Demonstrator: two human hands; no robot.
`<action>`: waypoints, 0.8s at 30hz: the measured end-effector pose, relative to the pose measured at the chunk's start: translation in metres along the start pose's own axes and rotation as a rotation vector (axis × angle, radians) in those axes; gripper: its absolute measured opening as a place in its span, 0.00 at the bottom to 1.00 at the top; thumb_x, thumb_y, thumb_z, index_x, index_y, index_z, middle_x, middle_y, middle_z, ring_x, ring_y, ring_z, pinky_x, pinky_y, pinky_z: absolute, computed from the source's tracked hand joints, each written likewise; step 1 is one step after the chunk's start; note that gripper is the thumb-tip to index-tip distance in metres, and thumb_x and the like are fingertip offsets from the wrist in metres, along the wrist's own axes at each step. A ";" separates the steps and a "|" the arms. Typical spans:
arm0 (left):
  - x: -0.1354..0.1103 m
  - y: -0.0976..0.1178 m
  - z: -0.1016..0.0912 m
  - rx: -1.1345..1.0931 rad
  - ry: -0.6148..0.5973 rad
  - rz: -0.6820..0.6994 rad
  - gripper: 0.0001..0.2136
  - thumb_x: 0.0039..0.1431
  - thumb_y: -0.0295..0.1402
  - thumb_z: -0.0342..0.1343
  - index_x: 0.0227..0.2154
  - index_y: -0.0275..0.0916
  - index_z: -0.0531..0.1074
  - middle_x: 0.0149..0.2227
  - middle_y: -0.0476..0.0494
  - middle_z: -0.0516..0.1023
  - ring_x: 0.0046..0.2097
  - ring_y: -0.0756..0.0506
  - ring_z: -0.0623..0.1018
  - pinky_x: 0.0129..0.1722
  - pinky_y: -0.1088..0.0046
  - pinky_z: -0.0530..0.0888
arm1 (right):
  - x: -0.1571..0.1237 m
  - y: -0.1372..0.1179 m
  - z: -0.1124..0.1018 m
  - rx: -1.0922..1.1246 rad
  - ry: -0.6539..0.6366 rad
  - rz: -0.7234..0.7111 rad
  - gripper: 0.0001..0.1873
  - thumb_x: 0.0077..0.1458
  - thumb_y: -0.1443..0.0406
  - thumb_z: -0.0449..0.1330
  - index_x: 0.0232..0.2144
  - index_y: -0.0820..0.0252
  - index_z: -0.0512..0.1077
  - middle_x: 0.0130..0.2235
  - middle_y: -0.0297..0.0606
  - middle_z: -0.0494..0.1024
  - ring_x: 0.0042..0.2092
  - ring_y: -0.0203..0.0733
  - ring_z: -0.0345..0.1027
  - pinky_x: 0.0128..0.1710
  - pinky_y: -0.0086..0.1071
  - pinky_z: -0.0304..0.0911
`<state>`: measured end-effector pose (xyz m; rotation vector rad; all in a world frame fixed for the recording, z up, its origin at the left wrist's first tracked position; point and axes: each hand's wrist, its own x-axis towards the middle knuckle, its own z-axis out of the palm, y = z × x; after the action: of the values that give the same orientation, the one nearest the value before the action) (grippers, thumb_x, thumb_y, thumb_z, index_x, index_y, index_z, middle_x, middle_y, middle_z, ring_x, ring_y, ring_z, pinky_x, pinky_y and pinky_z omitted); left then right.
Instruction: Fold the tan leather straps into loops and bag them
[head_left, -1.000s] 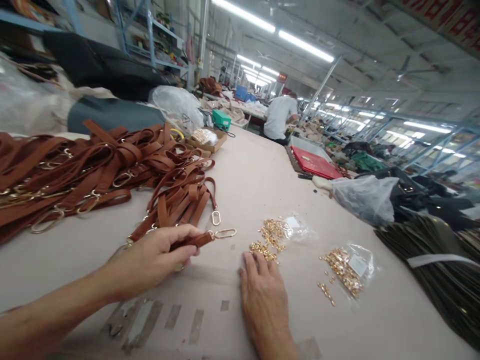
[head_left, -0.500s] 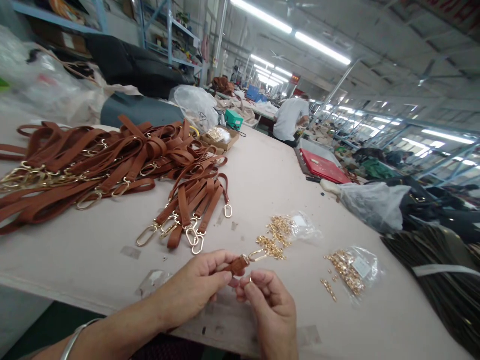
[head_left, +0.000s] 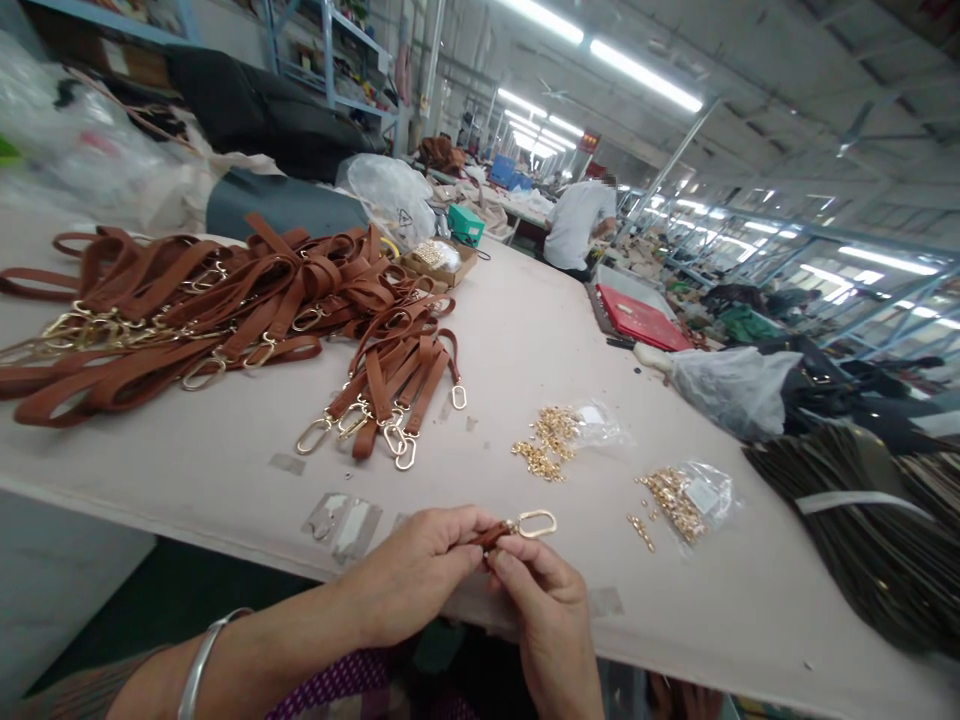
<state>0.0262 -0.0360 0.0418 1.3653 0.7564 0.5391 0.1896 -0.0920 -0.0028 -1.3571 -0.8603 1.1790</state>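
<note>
"Where is the brown strap (head_left: 492, 535) right now?"

"Between the two hands, low over the near edge of the table (head_left: 487, 350). The left hand (head_left: 427, 560) has it pinched between thumb and fingers, and most of its length is hidden inside that grip."

"And the right hand (head_left: 544, 610)?"

"Nearly closed, its thumb and forefinger pressed to the strap just below the metal end. Whether a small fitting sits between those fingertips cannot be told; the fingers cover the spot."

"Which way does the strap run?"

"The short visible stretch runs from the left fingers toward the right and slightly away from the person. The gold oval clasp (head_left: 536, 514) carries that line on past the right fingertips, its own long side lying roughly crosswise to the person."

"So which hand is nearer the clasp?"

"The right; its forefinger is just below it. The left is farther back along the leather."

"What lies close by?"

"The loose gold fittings (head_left: 537, 461) lie beyond the clasp, apart from both hands, and the small pile of straps (head_left: 412, 385) lies beyond the left hand."
</note>
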 end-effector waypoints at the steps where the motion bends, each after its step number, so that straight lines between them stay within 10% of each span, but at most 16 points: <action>1: -0.001 -0.001 0.001 0.007 -0.008 0.011 0.14 0.60 0.26 0.47 0.40 0.42 0.78 0.38 0.51 0.81 0.38 0.47 0.76 0.38 0.75 0.68 | -0.002 0.000 0.000 -0.008 -0.006 -0.002 0.10 0.47 0.58 0.70 0.28 0.58 0.81 0.24 0.30 0.77 0.29 0.32 0.66 0.31 0.24 0.62; 24: -0.010 -0.015 0.025 0.285 -0.041 0.184 0.16 0.67 0.31 0.47 0.51 0.53 0.74 0.44 0.55 0.82 0.48 0.47 0.79 0.48 0.78 0.71 | -0.027 0.006 0.000 0.009 0.132 -0.114 0.11 0.46 0.63 0.66 0.26 0.57 0.65 0.27 0.28 0.73 0.30 0.37 0.69 0.32 0.31 0.68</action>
<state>0.0371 -0.0616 0.0298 1.7171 0.6969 0.5604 0.1821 -0.1186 -0.0037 -1.3454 -0.8260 0.9937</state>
